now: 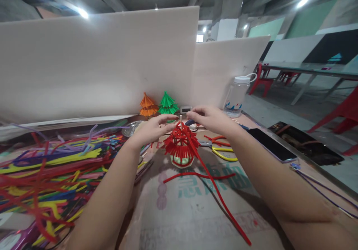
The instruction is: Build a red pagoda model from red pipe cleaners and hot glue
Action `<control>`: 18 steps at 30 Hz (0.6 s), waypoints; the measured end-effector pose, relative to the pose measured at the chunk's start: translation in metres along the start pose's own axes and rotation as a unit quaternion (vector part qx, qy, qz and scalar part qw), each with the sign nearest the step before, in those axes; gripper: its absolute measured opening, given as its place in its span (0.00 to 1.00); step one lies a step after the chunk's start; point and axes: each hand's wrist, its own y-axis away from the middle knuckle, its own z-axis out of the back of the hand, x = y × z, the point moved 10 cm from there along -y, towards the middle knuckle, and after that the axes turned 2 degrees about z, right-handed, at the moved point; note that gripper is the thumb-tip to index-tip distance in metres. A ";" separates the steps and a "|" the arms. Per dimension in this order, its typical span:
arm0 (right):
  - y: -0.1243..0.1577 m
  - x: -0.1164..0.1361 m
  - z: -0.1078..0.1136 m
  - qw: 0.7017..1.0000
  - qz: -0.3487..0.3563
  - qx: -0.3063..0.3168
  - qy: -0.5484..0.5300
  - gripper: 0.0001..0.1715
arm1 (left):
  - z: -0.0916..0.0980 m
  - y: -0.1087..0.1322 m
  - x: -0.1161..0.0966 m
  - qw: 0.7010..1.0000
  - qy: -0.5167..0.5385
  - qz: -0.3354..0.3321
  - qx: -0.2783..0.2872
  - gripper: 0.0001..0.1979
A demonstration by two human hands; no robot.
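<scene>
Head: red craft [183, 151], green characters [186, 190]

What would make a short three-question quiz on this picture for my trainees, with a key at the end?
1. Fill the gap: The left hand and the right hand are on either side of the ____ model with a stick rising from its top.
2. True or false: Near the white board, an orange model and a green model stand side by side.
3. Choose one: The big pile of coloured strips lies
A) between the two hands
B) to the left of the left arm
C) to the right of the right arm

Key: 1. red; 2. true; 3. B
</scene>
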 end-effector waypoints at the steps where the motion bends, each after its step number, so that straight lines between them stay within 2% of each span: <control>1: -0.002 -0.001 0.000 1.000 -0.002 0.003 -0.010 0.22 | -0.002 -0.002 -0.001 1.000 0.006 0.003 0.010 0.27; 5: 0.000 -0.007 -0.006 0.999 0.002 0.004 -0.044 0.22 | -0.013 -0.008 -0.001 0.998 0.055 0.005 0.030 0.27; 11: 0.008 -0.012 -0.013 0.997 -0.002 0.036 -0.070 0.23 | -0.025 -0.005 -0.007 0.997 0.030 -0.045 0.049 0.24; 18: 0.007 -0.014 -0.023 0.994 -0.005 0.038 -0.099 0.17 | -0.020 -0.008 0.001 0.993 0.118 -0.020 0.017 0.22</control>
